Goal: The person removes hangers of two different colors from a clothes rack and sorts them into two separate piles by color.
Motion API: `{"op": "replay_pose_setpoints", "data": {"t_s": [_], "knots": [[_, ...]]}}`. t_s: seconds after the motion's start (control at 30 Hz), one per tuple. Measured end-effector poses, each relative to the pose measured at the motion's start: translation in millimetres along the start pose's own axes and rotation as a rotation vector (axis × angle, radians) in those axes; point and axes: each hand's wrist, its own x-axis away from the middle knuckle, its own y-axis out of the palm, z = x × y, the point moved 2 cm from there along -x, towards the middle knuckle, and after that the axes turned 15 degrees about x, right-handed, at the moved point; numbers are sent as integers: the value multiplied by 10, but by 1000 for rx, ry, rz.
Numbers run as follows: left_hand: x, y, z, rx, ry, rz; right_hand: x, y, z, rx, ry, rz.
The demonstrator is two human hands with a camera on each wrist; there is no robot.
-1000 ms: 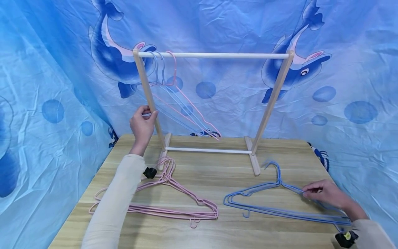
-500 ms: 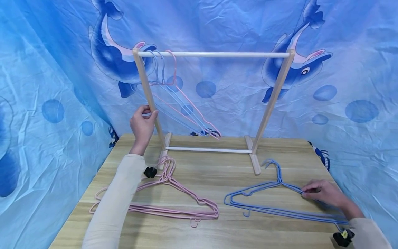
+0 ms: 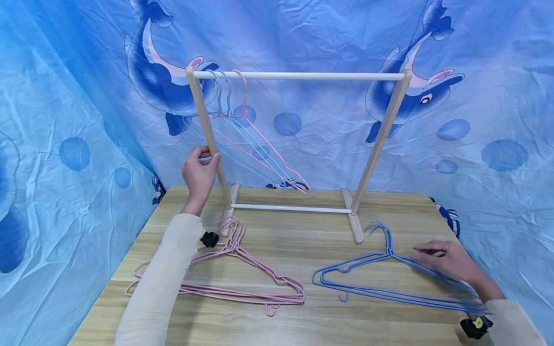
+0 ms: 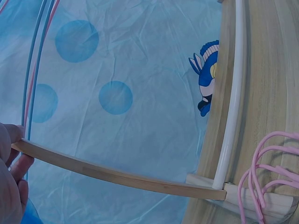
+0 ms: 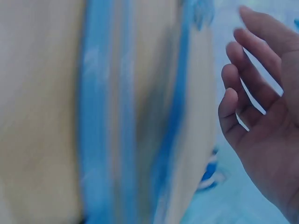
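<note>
In the head view my left hand (image 3: 199,173) grips the left post of a small clothes rack (image 3: 298,76) between thumb and fingers. Two blue hangers and a pink hanger (image 3: 245,93) hang on its top bar, near that post. My right hand (image 3: 452,262) is over the right arm of a pile of blue wire hangers (image 3: 388,242) lying on the table. The right wrist view shows that hand (image 5: 268,119) with loosely bent, spread fingers and nothing in them, beside the blurred blue hangers (image 5: 96,93).
A pile of pink hangers (image 3: 233,247) lies at the front left, partly under my left forearm, hooks toward the rack's left foot. The wooden table (image 3: 329,327) meets a blue dolphin-print curtain (image 3: 329,43) at the back and sides.
My right hand has risen a little from the blue hangers' right arm and its fingers have loosened. My left hand stays on the post.
</note>
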Motion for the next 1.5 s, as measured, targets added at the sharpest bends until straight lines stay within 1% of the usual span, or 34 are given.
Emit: {"op": "replay_pose_setpoints", "data": {"t_s": [0.07, 0.13, 0.33, 0.47, 0.57, 0.73, 0.87, 1.07, 1.17, 1.33, 1.5], "knots": [[-2, 11, 1, 4, -4, -2, -89, -85, -162, -8, 4, 34], [-6, 22, 1, 7, -6, -6, -184, -182, -350, -15, 15, 51], [-5, 29, 0, 10, -2, -2, -494, -433, -954, -29, 69, 57], [-3, 23, 3, 6, 0, 2, -701, -562, -1382, -124, 88, 95], [-6, 22, -1, 2, -1, 7, -860, -638, -1688, -224, 73, 108], [-10, 18, 5, 14, 4, 5, -1136, -731, -2131, -344, 27, 94], [-17, 16, 3, 12, 3, -1, -1357, -771, -2453, -397, 15, 80], [-17, 5, 0, 13, 2, -3, -1698, -735, -2854, -464, -29, 110], [-13, 1, 0, 13, 3, 0, -1839, -698, -3010, -472, -70, 133], [-8, 0, -5, 10, 0, -5, -2032, -632, -3195, -503, -133, 168], [2, -11, 5, 5, -9, -8, -2181, -559, -3346, -511, -170, 163]]}}
